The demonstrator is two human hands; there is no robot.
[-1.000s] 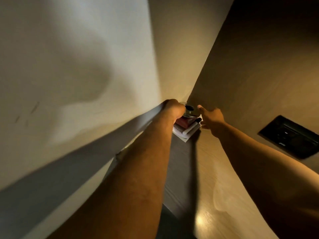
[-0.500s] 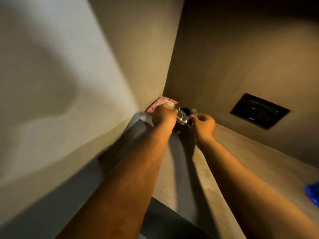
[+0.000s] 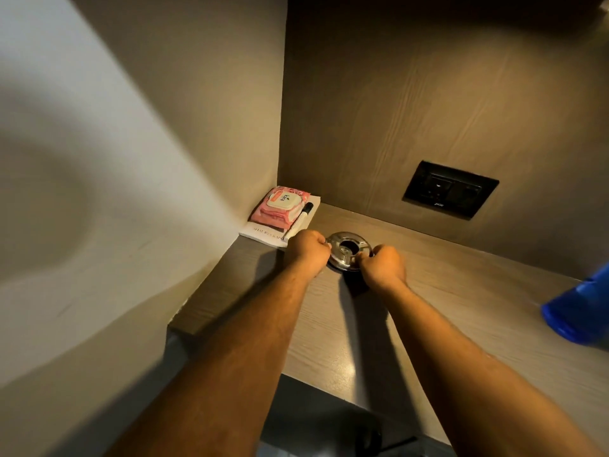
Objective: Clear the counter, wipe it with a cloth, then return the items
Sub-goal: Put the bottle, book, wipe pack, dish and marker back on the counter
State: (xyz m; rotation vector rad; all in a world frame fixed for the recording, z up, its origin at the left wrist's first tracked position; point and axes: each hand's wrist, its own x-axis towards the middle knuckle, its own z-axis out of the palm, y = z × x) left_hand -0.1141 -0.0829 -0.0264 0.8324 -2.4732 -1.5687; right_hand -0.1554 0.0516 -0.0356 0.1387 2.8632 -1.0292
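Observation:
A round shiny metal ashtray (image 3: 348,246) with a dark centre sits on the wooden counter (image 3: 445,291). My left hand (image 3: 309,250) pinches its left rim and my right hand (image 3: 382,267) pinches its right rim, fingers curled. In the back left corner lies a white booklet (image 3: 263,234) with a pink wet-wipes pack (image 3: 281,206) on top. A white marker with a black cap (image 3: 300,220) rests on the booklet beside the pack.
A blue plastic object (image 3: 580,311) stands at the right edge of the counter. A black socket plate (image 3: 449,189) is set in the wooden back wall. A pale wall closes the left side. The counter's front edge drops to a dark floor.
The ashtray was on top of the stack in the corner; both hands have brought it right and down onto the counter. The camera view has swung to show more of the counter.

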